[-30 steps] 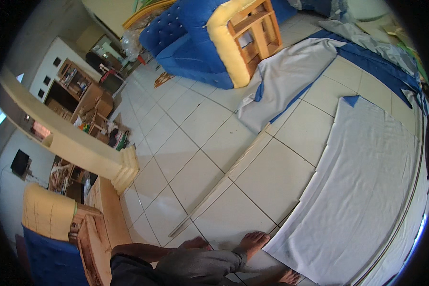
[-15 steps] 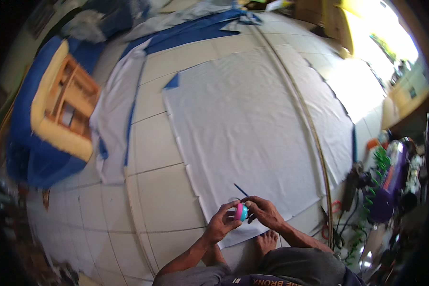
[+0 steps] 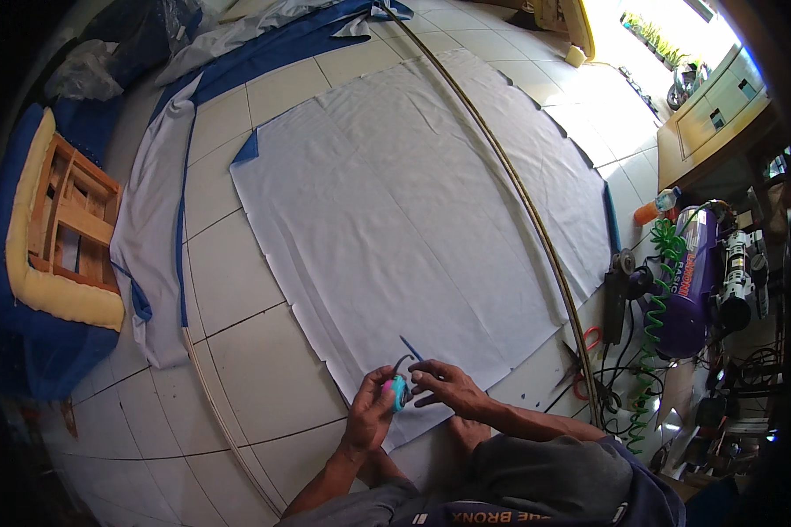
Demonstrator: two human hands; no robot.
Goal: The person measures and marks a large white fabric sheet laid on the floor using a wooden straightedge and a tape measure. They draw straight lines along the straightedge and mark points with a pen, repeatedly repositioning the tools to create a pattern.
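My left hand is closed around a small round pink-and-turquoise case. A dark curved strip rises from the case's top toward my right fingers; what kind of thing it is does not show clearly. My right hand sits just right of the case, fingers bent. A slim blue pencil-like stick slants up and left from its fingers, its lower end hidden. Below both hands lies a large pale cloth with a blue underside at its folded corner.
A long thin strip crosses the cloth. Red-handled scissors lie at right, near a purple tank with a green coiled hose. At left stand an upholstered wooden frame and a long grey-and-blue cloth.
My view has swung to the right, so everything appears farther left. My right fingers have opened a little away from the case, and the dark strip shows more clearly.
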